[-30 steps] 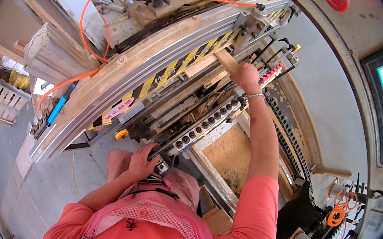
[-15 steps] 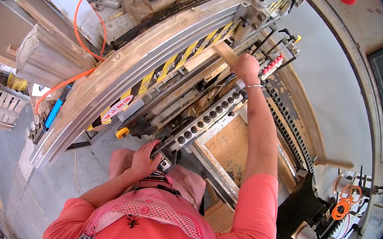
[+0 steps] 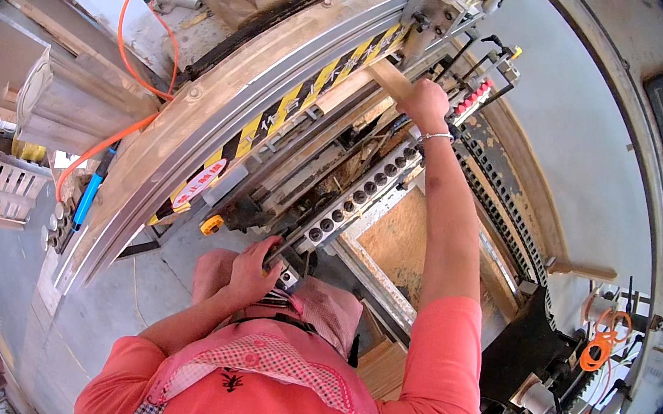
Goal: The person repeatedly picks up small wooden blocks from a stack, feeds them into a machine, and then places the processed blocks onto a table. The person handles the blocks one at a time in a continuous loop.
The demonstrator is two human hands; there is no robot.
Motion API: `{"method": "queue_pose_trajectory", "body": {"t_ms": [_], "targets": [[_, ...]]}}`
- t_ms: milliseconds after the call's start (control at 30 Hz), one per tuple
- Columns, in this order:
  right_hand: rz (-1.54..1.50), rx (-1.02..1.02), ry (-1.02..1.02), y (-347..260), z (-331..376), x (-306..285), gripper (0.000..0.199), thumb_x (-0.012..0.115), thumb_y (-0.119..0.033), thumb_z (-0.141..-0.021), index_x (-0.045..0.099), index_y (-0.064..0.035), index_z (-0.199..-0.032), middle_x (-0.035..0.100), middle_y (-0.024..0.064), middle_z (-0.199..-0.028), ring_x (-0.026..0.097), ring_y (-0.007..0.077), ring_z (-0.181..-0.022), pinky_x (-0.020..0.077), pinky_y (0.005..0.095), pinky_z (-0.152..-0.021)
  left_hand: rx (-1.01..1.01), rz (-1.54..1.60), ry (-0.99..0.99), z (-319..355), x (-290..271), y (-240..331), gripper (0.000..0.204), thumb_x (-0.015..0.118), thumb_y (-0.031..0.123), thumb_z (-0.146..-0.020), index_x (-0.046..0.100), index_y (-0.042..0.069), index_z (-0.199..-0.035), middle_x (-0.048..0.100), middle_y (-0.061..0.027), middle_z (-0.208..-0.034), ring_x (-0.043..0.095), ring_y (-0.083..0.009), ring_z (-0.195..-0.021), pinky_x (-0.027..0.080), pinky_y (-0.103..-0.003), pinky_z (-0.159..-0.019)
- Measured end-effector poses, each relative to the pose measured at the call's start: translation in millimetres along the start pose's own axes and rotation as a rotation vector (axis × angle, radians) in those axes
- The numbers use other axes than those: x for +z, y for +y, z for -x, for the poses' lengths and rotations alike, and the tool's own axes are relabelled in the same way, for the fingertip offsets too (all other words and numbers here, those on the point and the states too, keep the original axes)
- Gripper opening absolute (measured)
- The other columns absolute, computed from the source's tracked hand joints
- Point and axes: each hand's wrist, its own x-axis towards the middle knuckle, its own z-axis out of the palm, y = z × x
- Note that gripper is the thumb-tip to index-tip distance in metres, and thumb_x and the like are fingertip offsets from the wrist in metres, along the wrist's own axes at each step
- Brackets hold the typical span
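Beside the upper end of the striped warning tape (image 3: pixel 249 141), to its right, the right hand (image 3: pixel 427 106) pinches one end of a short wooden board (image 3: pixel 391 80); the other end of this board points toward the tape. A pale wooden strip (image 3: pixel 342 93) lies along the tape, on its right side. Lower than the tape, to the right of its lower end, the left hand (image 3: pixel 255 271) rests at a metal block (image 3: pixel 285 275); I cannot tell whether its fingers grip it.
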Motion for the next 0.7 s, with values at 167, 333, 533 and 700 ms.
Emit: {"method": "queue_pose_trajectory", "body": {"t_ms": [167, 333, 533, 700], "targets": [[0.003, 0.057, -0.027, 2.4, -3.1, 2.8, 0.037, 0.075, -0.029, -0.052, 0.068, -0.0025, -0.077, 0.066, 0.0163, -0.08, 0.065, 0.0297, -0.077, 0.053, 0.0362, -0.068, -0.01, 0.008, -0.01, -1.3, 0.6, 0.7, 0.046, 0.063, 0.009, -0.072, 0.049, 0.006, -0.115, 0.059, -0.0173, -0.098, 0.057, -0.0365, -0.09, 0.046, -0.043, -0.077], [0.001, 0.05, -0.054, 3.0, -5.2, 1.6, 0.037, 0.074, -0.03, -0.053, 0.069, -0.0032, -0.078, 0.066, 0.0154, -0.078, 0.065, 0.029, -0.076, 0.053, 0.0354, -0.067, 0.0, -0.02, -0.016, -0.7, 2.1, -0.3, 0.047, 0.064, 0.01, -0.071, 0.049, 0.006, -0.115, 0.059, -0.016, -0.099, 0.057, -0.0351, -0.09, 0.047, -0.042, -0.076], [0.007, 0.074, -0.043, -1.3, -1.4, 0.4, 0.031, 0.07, -0.028, -0.059, 0.068, -0.0042, -0.079, 0.067, 0.014, -0.083, 0.065, 0.0287, -0.079, 0.0534, 0.0358, -0.069, -0.048, -0.032, -0.046, -1.0, 2.1, -2.9, 0.048, 0.065, 0.011, -0.071, 0.049, 0.006, -0.115, 0.059, -0.0153, -0.099, 0.058, -0.0341, -0.09, 0.047, -0.041, -0.076], [0.007, 0.091, -0.049, -3.3, 1.7, -2.8, 0.032, 0.071, -0.029, -0.06, 0.069, -0.0048, -0.08, 0.067, 0.0134, -0.085, 0.065, 0.0284, -0.08, 0.0534, 0.0357, -0.07, -0.019, -0.013, -0.027, 0.3, 5.1, -6.1, 0.048, 0.065, 0.01, -0.07, 0.049, 0.006, -0.115, 0.059, -0.0154, -0.098, 0.058, -0.0344, -0.089, 0.047, -0.042, -0.076]]}}
